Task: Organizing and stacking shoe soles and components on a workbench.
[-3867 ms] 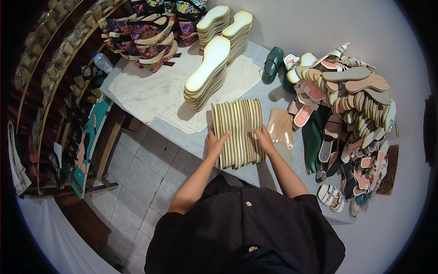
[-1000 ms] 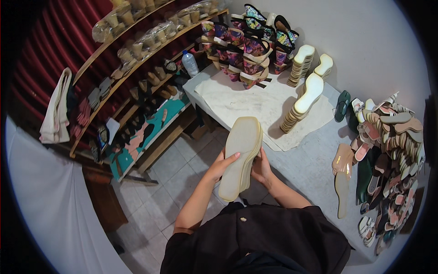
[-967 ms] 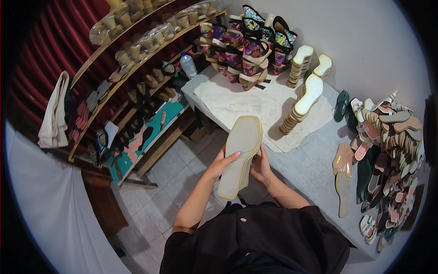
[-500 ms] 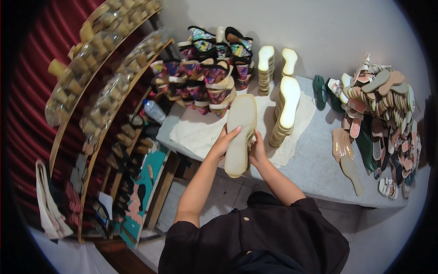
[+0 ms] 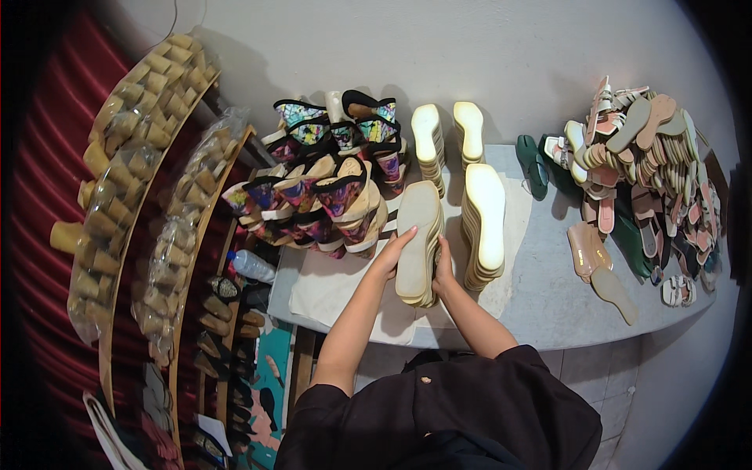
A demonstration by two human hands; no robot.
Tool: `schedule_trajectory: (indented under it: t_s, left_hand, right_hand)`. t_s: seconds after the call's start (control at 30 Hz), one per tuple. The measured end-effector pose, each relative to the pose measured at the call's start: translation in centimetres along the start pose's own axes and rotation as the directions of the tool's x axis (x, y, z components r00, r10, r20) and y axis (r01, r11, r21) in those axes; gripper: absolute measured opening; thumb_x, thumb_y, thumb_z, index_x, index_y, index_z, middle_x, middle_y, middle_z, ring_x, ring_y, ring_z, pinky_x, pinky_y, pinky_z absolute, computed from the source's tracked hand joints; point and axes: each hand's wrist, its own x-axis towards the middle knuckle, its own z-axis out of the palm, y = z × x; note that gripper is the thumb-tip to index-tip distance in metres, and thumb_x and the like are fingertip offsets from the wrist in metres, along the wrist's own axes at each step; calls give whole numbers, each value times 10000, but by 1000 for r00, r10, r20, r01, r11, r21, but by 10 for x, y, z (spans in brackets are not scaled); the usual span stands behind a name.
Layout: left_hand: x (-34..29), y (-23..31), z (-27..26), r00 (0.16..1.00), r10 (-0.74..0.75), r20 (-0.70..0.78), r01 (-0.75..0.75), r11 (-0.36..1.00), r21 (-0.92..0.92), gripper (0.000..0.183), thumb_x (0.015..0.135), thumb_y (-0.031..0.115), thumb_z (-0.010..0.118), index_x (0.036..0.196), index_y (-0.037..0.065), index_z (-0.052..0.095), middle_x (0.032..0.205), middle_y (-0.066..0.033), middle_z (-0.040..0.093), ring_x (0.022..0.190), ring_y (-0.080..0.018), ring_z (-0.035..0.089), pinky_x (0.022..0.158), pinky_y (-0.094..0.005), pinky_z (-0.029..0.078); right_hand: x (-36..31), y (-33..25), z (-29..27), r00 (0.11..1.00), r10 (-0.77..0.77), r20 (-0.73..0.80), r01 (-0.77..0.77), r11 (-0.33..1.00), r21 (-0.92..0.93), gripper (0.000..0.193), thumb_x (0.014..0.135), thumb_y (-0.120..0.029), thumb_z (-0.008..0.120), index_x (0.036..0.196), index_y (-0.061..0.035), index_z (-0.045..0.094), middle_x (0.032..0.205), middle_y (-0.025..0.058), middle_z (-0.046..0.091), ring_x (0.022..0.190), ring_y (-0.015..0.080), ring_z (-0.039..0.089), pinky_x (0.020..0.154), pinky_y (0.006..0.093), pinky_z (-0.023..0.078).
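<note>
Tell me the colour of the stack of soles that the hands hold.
Beige, seen best in the head view: the stack of soles between the left hand and right hand.

Grey table [image 5: 548, 305] under sole stacks [image 5: 484, 227]

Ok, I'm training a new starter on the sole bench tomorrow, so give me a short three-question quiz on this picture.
1. True or false: both hands grip the same stack of beige soles, the left hand on one side and the right hand on the other.
2. What lies right of the held stack? A) a taller stack of cream-topped soles B) a water bottle C) a bag of heels
3. Fill in: the held stack rests on a white ____ spread over the grey table.

Key: 1 true; 2 A; 3 cloth.
</note>
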Motion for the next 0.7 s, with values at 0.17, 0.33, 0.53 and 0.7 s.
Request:
schedule_trajectory:
  t_s: [0.17, 0.33, 0.53, 0.7]
  left_hand:
    - [27, 4, -7, 999, 11, 49, -11, 1000, 1, 542, 863, 352, 562, 1272, 35, 401, 1142, -106, 549, 996, -190, 559, 837, -330, 469]
    - [50, 13, -2, 1000, -9, -11, 9, 999, 35, 545, 852, 359, 574, 1262, 38, 411, 1113, -104, 562, 985, -191, 561, 835, -330, 469]
    - [79, -5, -10, 991, -95, 96, 100, 994, -50, 545, 836, 381, 586, 1219, 16, 455, 1069, -101, 579, 934, -177, 573, 796, -315, 473]
    - [84, -15, -25, 995, -76, 66, 75, 997, 15, 605, 816, 403, 601, 1236, 2, 432, 1129, -118, 550, 1023, -198, 537, 845, -326, 445]
  right_hand:
    - [23, -4, -3, 1000, 22, -9, -21, 999, 27, 567, 866, -453, 450, 1258, -46, 406, 1181, 119, 519, 1033, 231, 538, 893, 349, 437]
    - [54, -4, -8, 996, -78, -48, 78, 997, -2, 581, 859, -458, 460, 1260, -40, 417, 1187, 122, 520, 1041, 220, 538, 893, 350, 435]
    - [95, 4, -55, 919, -141, -369, 0, 934, -357, 684, 846, -521, 445, 1272, 14, 424, 1206, 158, 515, 1046, 236, 548, 882, 325, 435]
    - [68, -3, -28, 956, -47, -289, -68, 923, -379, 712, 858, -558, 383, 1229, 42, 477, 1167, 172, 548, 1028, 234, 557, 880, 320, 416]
